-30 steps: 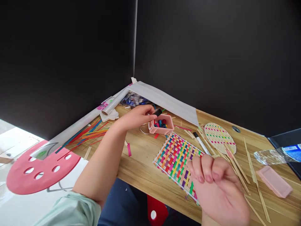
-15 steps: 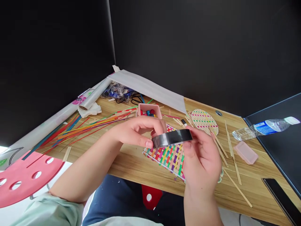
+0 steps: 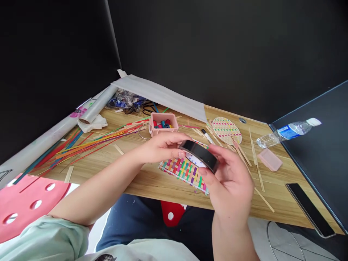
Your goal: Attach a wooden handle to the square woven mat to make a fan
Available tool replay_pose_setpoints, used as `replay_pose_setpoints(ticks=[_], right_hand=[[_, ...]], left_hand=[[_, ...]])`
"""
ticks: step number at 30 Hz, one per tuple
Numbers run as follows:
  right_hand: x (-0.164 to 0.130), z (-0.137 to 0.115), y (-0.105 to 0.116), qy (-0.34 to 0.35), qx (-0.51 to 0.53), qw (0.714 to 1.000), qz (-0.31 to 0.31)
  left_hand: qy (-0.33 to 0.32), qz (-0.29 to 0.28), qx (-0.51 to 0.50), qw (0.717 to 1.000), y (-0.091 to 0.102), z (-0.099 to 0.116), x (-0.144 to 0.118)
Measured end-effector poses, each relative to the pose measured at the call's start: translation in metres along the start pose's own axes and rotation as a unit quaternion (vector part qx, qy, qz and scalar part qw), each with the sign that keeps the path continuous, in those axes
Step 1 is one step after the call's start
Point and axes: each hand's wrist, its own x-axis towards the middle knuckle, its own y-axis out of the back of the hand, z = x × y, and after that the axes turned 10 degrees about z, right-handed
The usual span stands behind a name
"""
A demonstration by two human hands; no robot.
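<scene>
Your left hand point(image 3: 160, 146) pinches black tape roll point(image 3: 199, 155) at its 9 o'clock edge; your right hand point(image 3: 231, 181) fingers curl, gripping its 3 o'clock rim, above woven mat point(image 3: 183, 170).

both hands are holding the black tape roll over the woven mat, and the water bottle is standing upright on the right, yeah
Not quite. The head view shows the water bottle lying on its side, not upright. The rest holds: the left hand and right hand hold the black tape roll over the woven mat.
</scene>
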Motion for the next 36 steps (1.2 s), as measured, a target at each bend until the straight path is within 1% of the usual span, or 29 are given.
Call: replay_pose_setpoints(ticks=[2,4,5,7,8,9,11,13,14,15,17,19,21,23,27,30,33,36], right_hand=[[-0.003,-0.006,0.011,0.018,-0.032,0.999,0.025],[-0.004,-0.014,0.023,0.049,-0.083,0.994,0.045],[-0.004,-0.019,0.029,0.064,-0.113,0.991,0.038],[-0.005,-0.027,0.039,0.084,-0.165,0.983,-0.009],[-0.007,-0.03,0.042,0.087,-0.178,0.98,-0.029],[-0.009,-0.032,0.044,0.082,-0.179,0.98,-0.035],[-0.016,-0.031,0.046,0.058,-0.154,0.986,-0.012],[-0.025,-0.026,0.046,0.027,-0.106,0.994,0.027],[-0.03,-0.022,0.047,0.017,-0.08,0.996,0.036],[-0.034,-0.018,0.049,0.011,-0.056,0.998,0.037],[-0.041,-0.011,0.054,0.012,-0.018,0.999,0.03],[-0.044,-0.007,0.061,0.027,0.002,0.999,0.017],[-0.045,-0.005,0.068,0.046,0.001,0.999,0.004],[-0.046,-0.006,0.073,0.074,-0.012,0.997,-0.01],[-0.048,-0.007,0.081,0.137,-0.065,0.988,-0.019],[-0.05,-0.009,0.087,0.177,-0.12,0.977,-0.018],[-0.051,-0.015,0.095,0.203,-0.167,0.964,-0.047],[-0.052,-0.022,0.102,0.206,-0.203,0.954,-0.08]], left_hand=[[-0.018,0.009,-0.009,1.0,-0.012,0.004,-0.001],[-0.045,0.029,0.031,0.998,-0.024,0.015,-0.004],[-0.066,0.043,0.071,0.994,-0.031,0.022,-0.007],[-0.118,0.067,0.165,0.977,-0.044,0.036,-0.016],[-0.139,0.078,0.207,0.965,-0.052,0.041,-0.022],[-0.15,0.092,0.24,0.955,-0.06,0.046,-0.028],[-0.131,0.145,0.276,0.941,-0.076,0.049,-0.041],[-0.089,0.215,0.271,0.934,-0.092,0.047,-0.052],[-0.077,0.236,0.258,0.934,-0.098,0.046,-0.056],[-0.075,0.244,0.243,0.936,-0.102,0.045,-0.06],[-0.091,0.245,0.23,0.937,-0.108,0.046,-0.064],[-0.112,0.257,0.233,0.931,-0.111,0.051,-0.067],[-0.121,0.279,0.236,0.923,-0.113,0.059,-0.068],[-0.114,0.274,0.231,0.926,-0.116,0.068,-0.067],[-0.05,0.223,0.218,0.949,-0.124,0.083,-0.065],[-0.006,0.226,0.187,0.956,-0.128,0.086,-0.063],[0.023,0.229,0.156,0.961,-0.13,0.086,-0.063],[0.037,0.232,0.149,0.961,-0.131,0.086,-0.063]])
